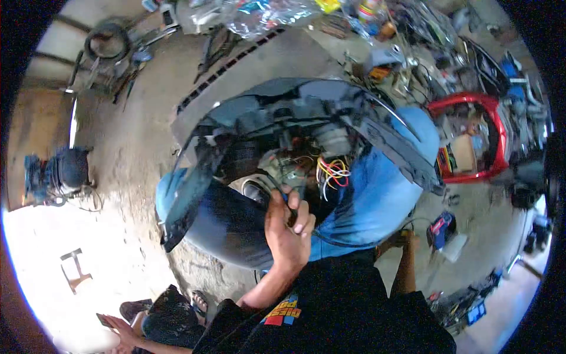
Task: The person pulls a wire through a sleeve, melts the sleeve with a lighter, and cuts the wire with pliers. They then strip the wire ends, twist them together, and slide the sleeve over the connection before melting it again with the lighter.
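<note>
A large curved dark plastic housing [283, 88] lies across my lap, its hollow inner side facing up. Inside it, a bundle of red, yellow and white wires [333, 171] sticks out right of the middle. My left hand [287, 227] is over the lap, fingers and thumb closed round a thin dark cord or rod [276, 184] that reaches into the housing. Low on the right, beside my thigh, my right hand [402, 238] is partly dark and seems closed. What it holds is hidden. A thin dark cord [348, 243] runs over my jeans towards it.
A red frame-shaped panel [498, 124] stands at the right among piled parts. Plastic bags [265, 20] and clutter lie at the top. A dark machine [62, 171] is on the left floor. At lower left another person's hand [121, 330] holds a flat object.
</note>
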